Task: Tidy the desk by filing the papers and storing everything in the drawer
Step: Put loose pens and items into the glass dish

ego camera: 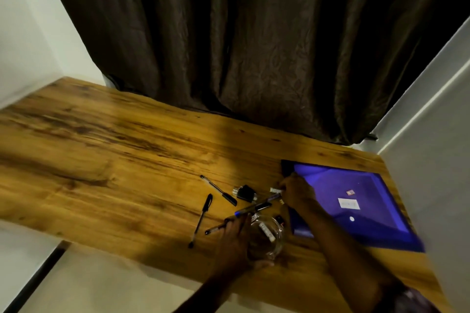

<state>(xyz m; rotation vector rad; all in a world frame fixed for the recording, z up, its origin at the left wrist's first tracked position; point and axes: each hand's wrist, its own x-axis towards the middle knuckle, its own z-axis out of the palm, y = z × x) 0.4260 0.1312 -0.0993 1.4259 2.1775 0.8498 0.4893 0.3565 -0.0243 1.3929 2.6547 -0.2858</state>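
On the wooden desk [106,150] my left hand [235,239] wraps around a clear glass jar [267,236] that has a small white item inside. My right hand [296,192] reaches past it and pinches a small white object [276,189] at the edge of a blue plastic folder [356,206]. A blue-capped pen [254,207] lies between my hands. Two black pens [220,189] [201,220] and a black binder clip [244,193] lie to the left. Another dark pen [216,229] runs under my left fingers.
A dark curtain [254,46] hangs behind the desk. White walls [432,160] close in on the right and on the left. The desk's front edge [152,259] runs just below my left hand, with pale floor beneath. No drawer shows.
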